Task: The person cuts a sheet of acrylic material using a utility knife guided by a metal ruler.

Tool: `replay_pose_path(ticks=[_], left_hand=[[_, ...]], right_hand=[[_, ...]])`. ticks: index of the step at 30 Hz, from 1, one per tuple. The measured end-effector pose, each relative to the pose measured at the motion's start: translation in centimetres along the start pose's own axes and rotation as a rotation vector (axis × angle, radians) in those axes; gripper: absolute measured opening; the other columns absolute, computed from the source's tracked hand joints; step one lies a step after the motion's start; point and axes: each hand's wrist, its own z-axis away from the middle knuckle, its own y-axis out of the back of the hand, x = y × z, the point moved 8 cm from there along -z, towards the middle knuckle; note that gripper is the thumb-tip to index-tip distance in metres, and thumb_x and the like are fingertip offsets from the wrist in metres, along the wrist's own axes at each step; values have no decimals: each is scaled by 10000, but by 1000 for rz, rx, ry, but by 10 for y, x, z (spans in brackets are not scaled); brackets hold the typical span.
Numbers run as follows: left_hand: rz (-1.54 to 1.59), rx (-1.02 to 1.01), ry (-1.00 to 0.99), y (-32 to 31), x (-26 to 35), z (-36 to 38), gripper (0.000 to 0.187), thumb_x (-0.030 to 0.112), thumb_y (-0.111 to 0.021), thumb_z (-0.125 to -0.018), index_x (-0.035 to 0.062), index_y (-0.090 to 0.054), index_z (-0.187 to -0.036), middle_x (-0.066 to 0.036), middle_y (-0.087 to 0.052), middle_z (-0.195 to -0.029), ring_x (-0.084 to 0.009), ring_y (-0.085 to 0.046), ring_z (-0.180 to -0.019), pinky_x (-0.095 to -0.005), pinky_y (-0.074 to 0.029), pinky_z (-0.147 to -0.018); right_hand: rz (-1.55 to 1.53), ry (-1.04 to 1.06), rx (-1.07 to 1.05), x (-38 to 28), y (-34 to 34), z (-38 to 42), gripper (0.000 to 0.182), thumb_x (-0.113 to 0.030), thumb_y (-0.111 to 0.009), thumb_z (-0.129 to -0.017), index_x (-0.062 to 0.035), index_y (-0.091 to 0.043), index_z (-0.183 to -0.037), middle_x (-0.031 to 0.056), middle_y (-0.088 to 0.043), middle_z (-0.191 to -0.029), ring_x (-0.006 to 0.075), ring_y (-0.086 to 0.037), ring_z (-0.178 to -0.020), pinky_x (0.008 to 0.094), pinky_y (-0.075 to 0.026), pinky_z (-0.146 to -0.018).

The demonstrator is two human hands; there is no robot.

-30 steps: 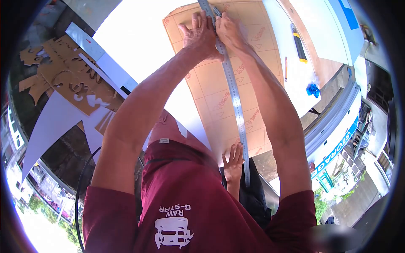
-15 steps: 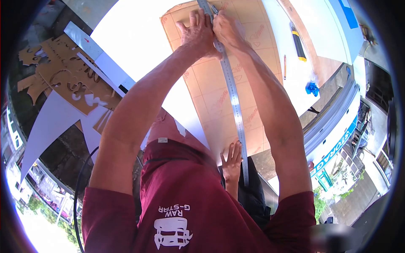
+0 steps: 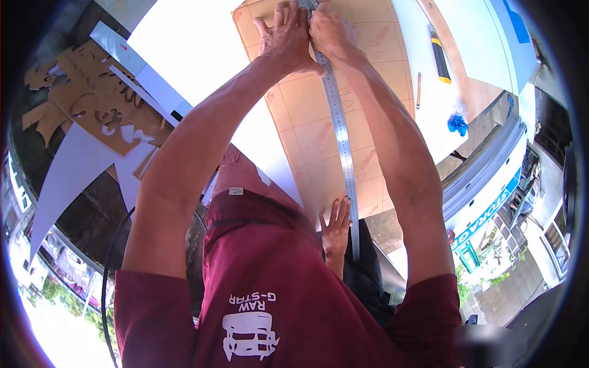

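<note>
A long steel ruler [image 3: 343, 153] lies lengthwise across a brown-papered sheet [image 3: 307, 132] with grid lines and red print. My left hand [image 3: 285, 46] presses flat on the sheet and the ruler's far part, fingers spread. Just right of it, my right hand [image 3: 330, 30] is closed against the ruler's right edge. Its fingers grip a slim tool near the top of the view; its kind is mostly hidden. Another person's hand [image 3: 335, 227] rests with fingers spread on the sheet's near edge, beside the ruler.
A yellow-and-black utility knife [image 3: 440, 61], a pencil [image 3: 419, 91] and a crumpled blue thing [image 3: 457, 125] lie on the white surface to the right. Brown cut-out scraps [image 3: 92, 98] and white offcuts [image 3: 70, 178] are on the left. A black cable [image 3: 105, 288] hangs at lower left.
Both hands sit slightly higher in the view, with my right hand still along the ruler's edge. The view has shifted a little. The other person's hand stays by the ruler.
</note>
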Motion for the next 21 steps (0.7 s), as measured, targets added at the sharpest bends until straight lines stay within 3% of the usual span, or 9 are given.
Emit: replay_pose_path(ticks=[8,11,14,17,20,21], left_hand=[[16,58,5,0,-1,1,1529,664,-935,-544,15,-67,-1622,-232,6,-1690,-429,82,-1568,-769,-53,-1197],[-39,-26,64,7,3,2,1525,664,-932,-550,11,-66,-1623,-230,-4,-1692,-431,67,-1569,-764,-53,-1199],[-11,17,31,12,5,6,1522,657,-934,-550,10,-71,-1623,-232,-7,-1692,-432,54,-1569,-764,-63,-1198],[48,74,-16,2,-1,3,1527,660,-934,-543,15,-71,-1625,-240,-5,-1688,-445,57,-1564,-783,-77,-1182],[-60,19,0,4,3,1,1532,665,-937,-538,22,-69,-1624,-249,-16,-1680,-457,59,-1559,-804,-89,-1165],[-61,12,7,5,3,0,1534,666,-938,-537,25,-65,-1624,-251,-22,-1678,-460,54,-1558,-808,-91,-1162]], right_hand=[[-330,-60,-158,-6,20,-1,287,-74,-506,-968,57,-519,-1223,300,-631,-1016,448,-638,-1001,515,-512,-812],[-454,-73,-229,-12,24,2,261,-73,-498,-979,64,-514,-1200,291,-636,-976,432,-656,-952,498,-519,-768],[-288,-208,-341,-3,13,-2,281,-68,-493,-987,76,-495,-1227,291,-641,-988,427,-661,-957,493,-528,-767],[-114,-130,-167,6,-1,3,377,-70,-480,-999,75,-439,-1345,297,-623,-1104,423,-629,-1049,493,-521,-865],[-118,121,55,-13,20,17,402,-74,-443,-1030,67,-398,-1404,303,-607,-1165,422,-608,-1093,467,-508,-918],[-297,68,-18,-13,19,16,386,-87,-433,-1038,67,-411,-1391,304,-611,-1149,431,-613,-1083,471,-510,-902]])
